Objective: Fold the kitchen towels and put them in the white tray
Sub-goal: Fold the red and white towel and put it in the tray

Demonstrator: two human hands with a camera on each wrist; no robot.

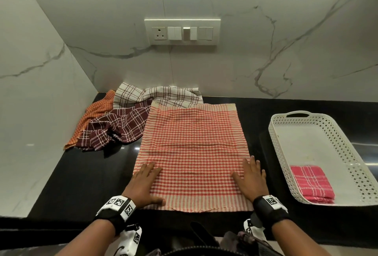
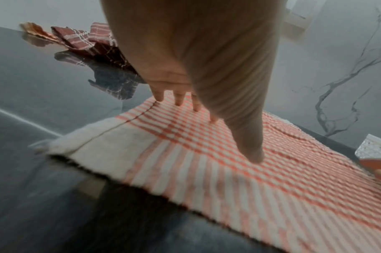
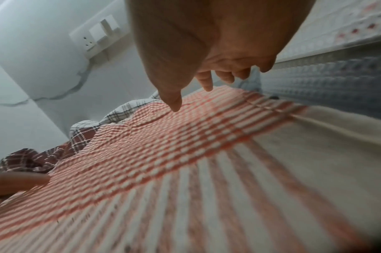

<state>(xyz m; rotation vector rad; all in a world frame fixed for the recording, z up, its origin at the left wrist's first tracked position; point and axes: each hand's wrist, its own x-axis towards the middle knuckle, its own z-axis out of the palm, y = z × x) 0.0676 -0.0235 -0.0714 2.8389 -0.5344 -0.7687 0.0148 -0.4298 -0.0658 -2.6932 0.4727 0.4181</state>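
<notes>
Red-and-cream checked cotton towel [image 1: 193, 153] — frame centre, spread flat; left hand [image 1: 144, 184] and right hand [image 1: 250, 180] pressing, fingers straight — lower corners.

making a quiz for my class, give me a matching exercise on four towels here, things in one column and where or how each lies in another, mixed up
Things:
1. red checked towel
2. pink towel
3. maroon towel
4. orange towel

States:
A. folded in the white tray
B. leftmost in the pile, partly under another towel
C. spread flat under both hands
D. crumpled beside the spread towel

Pairs: 1-C, 2-A, 3-D, 4-B
</notes>
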